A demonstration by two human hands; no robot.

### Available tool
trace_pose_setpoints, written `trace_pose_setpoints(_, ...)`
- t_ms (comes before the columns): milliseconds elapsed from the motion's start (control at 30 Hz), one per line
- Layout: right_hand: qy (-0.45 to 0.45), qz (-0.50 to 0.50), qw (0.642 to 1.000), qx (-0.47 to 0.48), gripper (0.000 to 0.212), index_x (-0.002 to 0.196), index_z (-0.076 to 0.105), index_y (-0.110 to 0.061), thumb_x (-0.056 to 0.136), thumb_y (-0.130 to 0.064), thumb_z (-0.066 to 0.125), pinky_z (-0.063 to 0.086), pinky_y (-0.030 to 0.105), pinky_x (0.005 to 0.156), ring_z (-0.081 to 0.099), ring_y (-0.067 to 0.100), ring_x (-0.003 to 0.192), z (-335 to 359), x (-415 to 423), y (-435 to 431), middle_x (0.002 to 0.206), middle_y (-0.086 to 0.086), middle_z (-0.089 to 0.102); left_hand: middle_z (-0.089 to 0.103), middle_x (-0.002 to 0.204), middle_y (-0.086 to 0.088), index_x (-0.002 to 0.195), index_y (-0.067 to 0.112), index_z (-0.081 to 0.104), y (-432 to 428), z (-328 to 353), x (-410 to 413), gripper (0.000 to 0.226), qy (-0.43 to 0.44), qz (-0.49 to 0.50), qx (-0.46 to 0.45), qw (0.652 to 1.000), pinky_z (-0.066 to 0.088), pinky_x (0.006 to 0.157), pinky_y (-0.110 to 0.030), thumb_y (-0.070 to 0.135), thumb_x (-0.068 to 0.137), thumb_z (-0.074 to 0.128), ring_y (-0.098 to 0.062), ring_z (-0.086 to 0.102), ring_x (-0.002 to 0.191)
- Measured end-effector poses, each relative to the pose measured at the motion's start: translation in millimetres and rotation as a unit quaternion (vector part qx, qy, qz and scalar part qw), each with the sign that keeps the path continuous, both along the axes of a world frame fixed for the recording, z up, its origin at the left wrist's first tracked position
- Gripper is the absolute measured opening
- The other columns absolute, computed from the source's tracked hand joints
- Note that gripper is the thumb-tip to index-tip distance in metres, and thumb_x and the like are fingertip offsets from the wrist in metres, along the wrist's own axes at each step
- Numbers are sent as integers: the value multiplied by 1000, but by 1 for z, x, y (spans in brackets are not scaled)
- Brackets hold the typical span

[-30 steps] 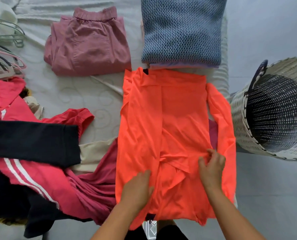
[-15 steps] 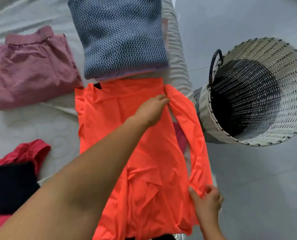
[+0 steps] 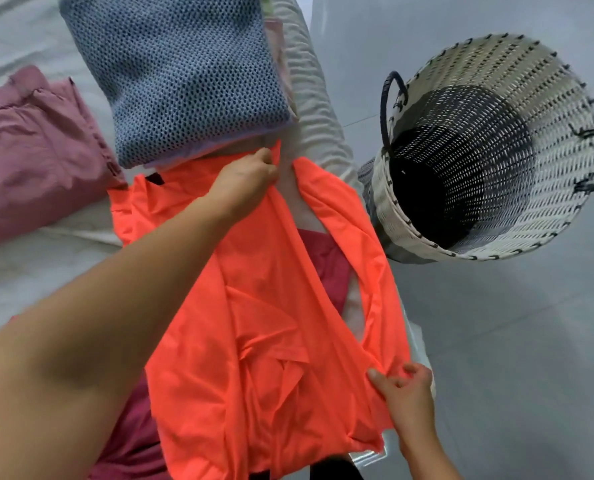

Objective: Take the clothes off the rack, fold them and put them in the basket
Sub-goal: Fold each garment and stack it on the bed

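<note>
A bright orange garment (image 3: pixel 264 306) lies spread on the bed, partly folded lengthwise. My left hand (image 3: pixel 245 180) reaches across to its far edge and grips the fabric near the top right corner, lifting it slightly. My right hand (image 3: pixel 404 388) pinches the near right edge of the same garment. A loose orange strip (image 3: pixel 354 237) runs along the bed's right side. The white and black woven basket (image 3: pixel 562 109) stands on the floor to the right, with nothing visible inside.
A folded blue knit garment (image 3: pixel 181 74) lies at the far end of the bed, and folded pink trousers (image 3: pixel 32 154) to its left. A dark pink garment (image 3: pixel 326 268) shows beneath the orange one. Grey tiled floor (image 3: pixel 513 358) lies right of the bed.
My left hand went from the near part of the orange garment to its far edge and now grips it. My right hand shifted to the near right edge. The view swung right.
</note>
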State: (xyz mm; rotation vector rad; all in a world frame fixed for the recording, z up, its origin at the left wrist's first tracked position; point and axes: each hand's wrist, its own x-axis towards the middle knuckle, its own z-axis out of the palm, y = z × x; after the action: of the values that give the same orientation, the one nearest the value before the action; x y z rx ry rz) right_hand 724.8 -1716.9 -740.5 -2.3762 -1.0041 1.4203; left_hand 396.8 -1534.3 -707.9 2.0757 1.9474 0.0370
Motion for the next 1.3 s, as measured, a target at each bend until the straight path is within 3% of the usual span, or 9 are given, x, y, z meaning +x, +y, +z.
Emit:
trace_pose_setpoints(267, 34, 46, 996, -64, 92, 89, 56, -9, 21, -63, 84, 52, 38, 70, 62, 23, 76, 16, -9, -6, 83, 7, 65, 57, 95, -23, 84, -1, 66, -49, 9, -43, 16, -39, 39, 38, 998, 52, 65, -47, 4, 80, 52, -38, 62, 81)
trace_pose_setpoints(433, 257, 206, 933, -146, 72, 104, 67, -8, 40, -33, 86, 49, 13, 66, 67, -3, 75, 58, -29, -26, 88, -5, 75, 56, 113, -24, 94, -4, 66, -77, 15, -75, 21, -82, 112, 47, 989, 47, 83, -45, -8, 78, 54, -39, 58, 101)
trace_pose_setpoints(533, 196, 408, 866, -211, 53, 119, 54, -29, 72, -34, 78, 39, 1, 77, 50, -30, 77, 54, -51, -57, 112, -18, 63, 47, 131, -19, 117, 0, 57, -98, 10, -97, 40, -71, 196, 6, 978, 38, 95, -42, -10, 79, 48, -35, 49, 117)
trace_pose_setpoints(600, 140, 465, 855, -181, 26, 98, 56, -47, 78, -41, 71, 41, 4, 77, 51, -25, 70, 41, -63, -69, 91, -33, 60, 45, 134, -20, 126, 0, 51, -122, 3, -97, 46, -78, 256, -24, 963, 35, 96, -40, -8, 81, 47, -35, 47, 119)
trace_pose_setpoints(667, 96, 417, 892, -146, 17, 69, 58, -34, 83, -35, 68, 45, 17, 72, 53, -10, 59, 29, -68, -63, 59, -24, 61, 57, 115, -25, 112, -4, 58, -149, -2, -79, 34, -127, 246, -9, 961, 37, 90, -36, -1, 81, 46, -37, 57, 105)
trace_pose_setpoints(767, 69, 274, 959, -29, 16, 75, 57, -20, 87, -27, 63, 42, 20, 66, 56, 13, 71, 20, -74, -30, 68, -5, 61, 65, 83, -19, 89, 0, 66, -201, -5, -21, 33, -243, 174, 10, 954, 38, 70, -26, 17, 76, 40, -28, 62, 78)
trace_pose_setpoints(967, 17, 147, 972, 182, 32, 110, 52, 1, 86, -16, 65, 43, 26, 82, 52, 20, 90, 12, -123, 92, 105, 15, 53, 53, 120, -11, 127, 21, 44, -264, -5, 84, 46, -345, 245, -114, 899, 36, 89, -25, 26, 82, 50, -20, 53, 107)
trace_pose_setpoints(1167, 54, 96, 992, 57, 24, 70, 54, -14, 84, -28, 68, 48, 33, 67, 54, 16, 60, 5, -156, 162, 73, 8, 57, 55, 121, -8, 119, 14, 50, -283, -14, 101, 34, -231, 284, -226, 903, 36, 89, -33, 25, 88, 57, -27, 51, 114)
trace_pose_setpoints(1300, 151, -4, 986, 65, 27, 66, 46, -17, 87, -10, 61, 38, 18, 43, 47, 4, 44, 17, -161, 167, 62, 0, 49, 55, 99, -5, 82, 27, 49, -283, -20, 93, 13, -401, 280, -107, 866, 34, 80, -21, 30, 69, 50, -20, 52, 95)
